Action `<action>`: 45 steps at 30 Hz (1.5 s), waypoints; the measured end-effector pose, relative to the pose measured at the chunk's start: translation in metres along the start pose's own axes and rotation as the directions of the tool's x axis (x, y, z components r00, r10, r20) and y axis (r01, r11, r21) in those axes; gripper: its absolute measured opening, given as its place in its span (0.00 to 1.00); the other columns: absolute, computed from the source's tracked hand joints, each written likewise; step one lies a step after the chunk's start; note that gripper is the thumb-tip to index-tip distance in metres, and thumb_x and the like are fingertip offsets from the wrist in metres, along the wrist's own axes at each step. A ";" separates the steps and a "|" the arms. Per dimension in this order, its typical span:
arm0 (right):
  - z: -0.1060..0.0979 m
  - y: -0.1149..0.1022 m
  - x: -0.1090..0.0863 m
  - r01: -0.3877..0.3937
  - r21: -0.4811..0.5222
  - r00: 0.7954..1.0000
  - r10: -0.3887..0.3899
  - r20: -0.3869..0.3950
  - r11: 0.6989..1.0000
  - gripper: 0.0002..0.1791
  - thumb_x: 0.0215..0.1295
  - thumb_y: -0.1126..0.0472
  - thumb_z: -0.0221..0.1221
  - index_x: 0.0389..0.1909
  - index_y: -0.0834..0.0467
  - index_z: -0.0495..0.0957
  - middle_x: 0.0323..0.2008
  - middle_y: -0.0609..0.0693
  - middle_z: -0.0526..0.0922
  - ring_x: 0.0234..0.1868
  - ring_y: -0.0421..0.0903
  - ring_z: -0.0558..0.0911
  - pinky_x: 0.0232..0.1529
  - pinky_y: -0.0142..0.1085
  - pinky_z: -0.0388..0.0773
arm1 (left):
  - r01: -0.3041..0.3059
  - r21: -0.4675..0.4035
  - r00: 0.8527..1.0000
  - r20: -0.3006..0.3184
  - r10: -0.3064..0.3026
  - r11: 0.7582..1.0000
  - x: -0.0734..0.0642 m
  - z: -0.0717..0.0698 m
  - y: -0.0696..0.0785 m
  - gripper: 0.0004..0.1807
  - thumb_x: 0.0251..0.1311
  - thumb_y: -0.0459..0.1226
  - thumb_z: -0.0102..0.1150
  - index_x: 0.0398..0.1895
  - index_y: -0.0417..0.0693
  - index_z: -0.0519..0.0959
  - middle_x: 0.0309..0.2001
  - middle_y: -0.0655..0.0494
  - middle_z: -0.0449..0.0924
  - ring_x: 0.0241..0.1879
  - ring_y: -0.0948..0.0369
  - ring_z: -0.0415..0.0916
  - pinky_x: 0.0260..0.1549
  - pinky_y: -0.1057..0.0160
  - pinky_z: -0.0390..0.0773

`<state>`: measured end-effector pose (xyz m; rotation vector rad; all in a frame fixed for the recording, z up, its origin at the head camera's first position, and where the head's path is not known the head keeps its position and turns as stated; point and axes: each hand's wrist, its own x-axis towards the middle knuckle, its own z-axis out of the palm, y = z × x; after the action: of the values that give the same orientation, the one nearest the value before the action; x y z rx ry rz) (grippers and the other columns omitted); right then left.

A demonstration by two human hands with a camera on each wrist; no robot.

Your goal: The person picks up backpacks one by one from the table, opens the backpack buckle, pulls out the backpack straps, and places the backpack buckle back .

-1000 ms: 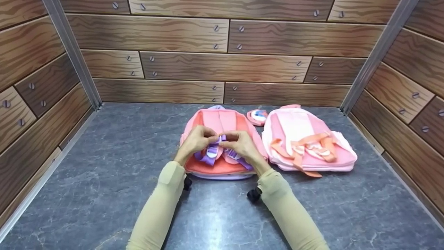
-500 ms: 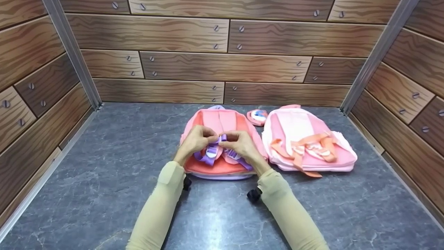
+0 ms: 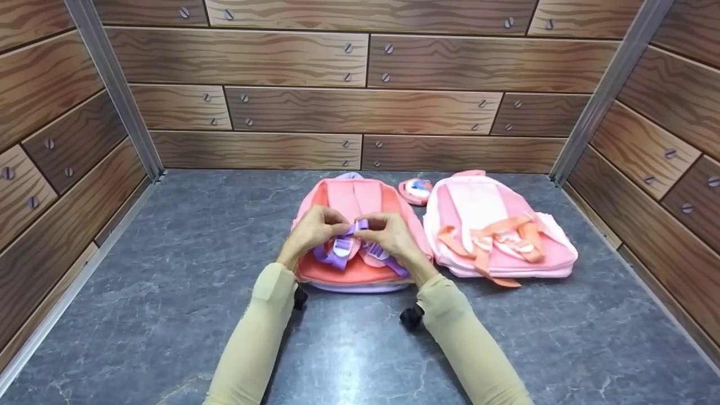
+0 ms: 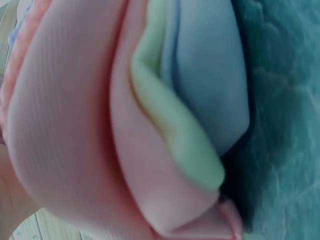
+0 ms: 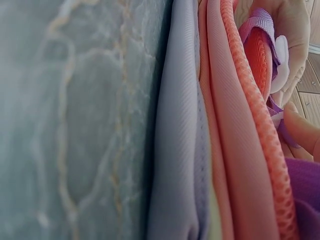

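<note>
A coral backpack (image 3: 371,194) lies on the table, its back panel and shoulder straps facing up. Over its middle, both hands meet at a purple strap with a small white buckle (image 3: 356,225). My left hand (image 3: 316,229) pinches the strap from the left. From the right, my right hand (image 3: 392,235) pinches it between thumb and fingers. Below hang a second white buckle (image 3: 342,246) and more purple webbing (image 3: 336,261). Close up in the right wrist view, a white buckle (image 5: 281,62) and purple webbing (image 5: 259,21) show beside the fingers. The backpack's layered side (image 4: 60,125) fills the left wrist view.
To the right lies a pink backpack (image 3: 478,197) with orange straps (image 3: 509,225), close against the coral one. A small round red-and-white item (image 3: 416,191) sits between them at the back. Wood-patterned walls (image 3: 253,149) enclose the grey marbled table (image 3: 214,225).
The hands stay at the same strap with almost no movement; the left hand has shifted very slightly left. The head view has shifted a little. Both backpacks lie as before.
</note>
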<state>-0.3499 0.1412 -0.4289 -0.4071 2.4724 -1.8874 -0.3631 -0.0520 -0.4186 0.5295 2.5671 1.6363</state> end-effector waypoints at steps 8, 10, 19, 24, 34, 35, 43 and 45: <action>-0.001 0.000 -0.001 0.008 0.016 1.000 -0.008 0.013 1.000 0.18 0.54 0.69 0.69 0.48 0.64 0.84 0.42 0.57 0.87 0.36 0.38 0.83 0.39 0.29 0.79 | -0.063 -0.017 0.998 0.026 0.063 0.998 0.002 0.006 0.003 0.05 0.59 0.31 0.63 0.33 0.37 0.85 0.28 0.56 0.84 0.25 0.69 0.73 0.27 0.72 0.72; -0.001 0.000 -0.001 0.013 0.022 1.000 -0.013 0.012 1.000 0.18 0.54 0.69 0.69 0.48 0.64 0.83 0.42 0.58 0.87 0.36 0.38 0.83 0.39 0.29 0.79 | -0.053 -0.015 0.998 0.022 0.054 0.998 0.002 0.004 0.002 0.05 0.59 0.31 0.64 0.34 0.37 0.86 0.30 0.54 0.85 0.26 0.68 0.73 0.27 0.72 0.72; -0.001 0.001 -0.001 0.010 0.005 1.000 -0.010 0.008 1.000 0.19 0.53 0.69 0.69 0.48 0.65 0.83 0.41 0.57 0.87 0.36 0.38 0.82 0.39 0.29 0.79 | -0.020 -0.017 1.000 0.007 0.020 1.000 0.000 0.001 0.000 0.04 0.59 0.30 0.63 0.34 0.39 0.86 0.31 0.54 0.85 0.29 0.66 0.74 0.32 0.70 0.73; -0.001 0.001 -0.001 -0.001 -0.010 1.000 0.001 0.002 1.000 0.17 0.53 0.69 0.70 0.46 0.63 0.84 0.41 0.57 0.88 0.35 0.38 0.83 0.39 0.29 0.79 | -0.062 -0.018 0.998 0.016 0.063 0.998 0.001 0.005 0.003 0.04 0.59 0.30 0.63 0.34 0.37 0.86 0.30 0.54 0.84 0.27 0.67 0.73 0.29 0.72 0.72; -0.001 0.002 -0.001 -0.002 0.017 1.000 0.002 -0.002 1.000 0.16 0.53 0.68 0.70 0.45 0.65 0.84 0.36 0.52 0.88 0.33 0.37 0.82 0.36 0.29 0.79 | -0.012 -0.066 1.000 0.005 0.013 0.998 0.001 -0.003 -0.004 0.05 0.59 0.31 0.64 0.36 0.38 0.86 0.28 0.57 0.82 0.22 0.68 0.69 0.21 0.72 0.68; -0.001 0.002 -0.001 -0.006 0.015 1.000 0.006 -0.002 1.000 0.16 0.53 0.68 0.70 0.44 0.64 0.84 0.35 0.52 0.87 0.32 0.37 0.82 0.36 0.29 0.79 | -0.011 -0.075 1.000 0.001 0.011 0.997 0.001 -0.003 -0.004 0.05 0.59 0.30 0.64 0.36 0.37 0.86 0.28 0.58 0.82 0.22 0.68 0.68 0.21 0.72 0.67; -0.001 0.001 0.000 -0.025 -0.022 1.000 0.025 -0.012 0.999 0.18 0.52 0.67 0.71 0.47 0.63 0.84 0.38 0.54 0.87 0.32 0.37 0.81 0.35 0.29 0.78 | -0.018 -0.060 1.000 -0.018 0.017 0.998 0.001 0.004 0.001 0.05 0.58 0.30 0.65 0.35 0.38 0.86 0.29 0.57 0.84 0.24 0.67 0.70 0.23 0.72 0.69; 0.000 0.001 0.000 -0.027 -0.018 1.000 0.027 -0.015 0.999 0.18 0.52 0.67 0.71 0.47 0.63 0.84 0.37 0.54 0.87 0.32 0.37 0.81 0.35 0.29 0.78 | -0.017 -0.060 1.000 -0.014 0.016 0.998 0.001 0.006 0.002 0.05 0.58 0.31 0.65 0.35 0.38 0.86 0.29 0.56 0.84 0.23 0.67 0.70 0.22 0.72 0.68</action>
<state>-0.3499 0.1418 -0.4298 -0.3596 2.4930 -1.8652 -0.3622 -0.0458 -0.4193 0.5389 2.5202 1.7226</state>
